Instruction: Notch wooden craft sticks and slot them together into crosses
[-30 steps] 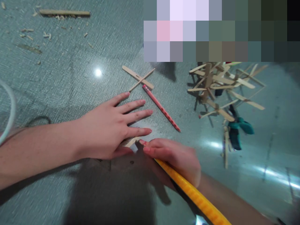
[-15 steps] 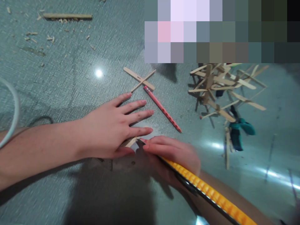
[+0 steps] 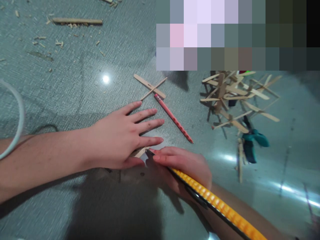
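Note:
My left hand lies flat with its fingers spread, pressing a wooden craft stick against the table. Most of that stick is hidden beneath the palm; a pale end shows between thumb and index finger. My right hand is closed around a yellow and black utility knife, its dark blade tip at the stick's exposed end. Beyond my left fingertips, a slotted craft stick is crossed by a thin wooden stick. A pink pencil lies beside them.
On the right sits a tangled structure of craft sticks, with a teal-handled tool close by. Wood shavings surround a wooden stick at the upper left. A white cable curves at the left edge. The upper right is pixelated.
The view has shifted slightly, so table items at the upper left appear a little lower and further right. Both hands keep nearly the same place, the blade still at the stick's end.

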{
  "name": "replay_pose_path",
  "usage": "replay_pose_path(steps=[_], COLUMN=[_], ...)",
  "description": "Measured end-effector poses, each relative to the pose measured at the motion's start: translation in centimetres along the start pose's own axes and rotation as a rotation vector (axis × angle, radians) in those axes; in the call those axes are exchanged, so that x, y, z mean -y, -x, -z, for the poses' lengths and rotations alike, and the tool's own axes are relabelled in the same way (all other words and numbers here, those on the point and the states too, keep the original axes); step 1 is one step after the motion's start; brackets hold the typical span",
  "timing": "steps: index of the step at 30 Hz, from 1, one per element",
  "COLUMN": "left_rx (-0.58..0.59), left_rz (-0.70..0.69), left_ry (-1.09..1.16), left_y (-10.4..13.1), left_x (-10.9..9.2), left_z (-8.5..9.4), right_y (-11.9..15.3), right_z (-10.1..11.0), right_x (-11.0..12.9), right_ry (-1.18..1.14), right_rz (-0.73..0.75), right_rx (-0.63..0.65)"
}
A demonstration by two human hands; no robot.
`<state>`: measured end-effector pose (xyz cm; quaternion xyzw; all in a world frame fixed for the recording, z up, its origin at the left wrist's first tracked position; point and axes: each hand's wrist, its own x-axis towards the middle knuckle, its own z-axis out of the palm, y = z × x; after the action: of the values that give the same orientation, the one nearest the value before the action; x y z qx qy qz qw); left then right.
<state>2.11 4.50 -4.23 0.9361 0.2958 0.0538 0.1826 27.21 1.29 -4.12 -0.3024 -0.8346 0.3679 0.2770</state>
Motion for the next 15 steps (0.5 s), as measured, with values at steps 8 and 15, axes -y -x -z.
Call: replay_pose_path(steps=[8, 15], left_rx=[-0.038, -0.003], left_rz=[-0.004, 0.02], left_ry=[-0.003, 0.003], left_y=[0.04, 0.19], left_x=[-0.03, -0.06], left_z=[-0.15, 0.11], right_y=[0.75, 0.9], right_z=[-0.25, -0.04], right_x=[0.15, 0.08], right_ry=[0.005, 0.011], right_rz=[-0.02, 0.009], right_rx=[0.011, 0.03])
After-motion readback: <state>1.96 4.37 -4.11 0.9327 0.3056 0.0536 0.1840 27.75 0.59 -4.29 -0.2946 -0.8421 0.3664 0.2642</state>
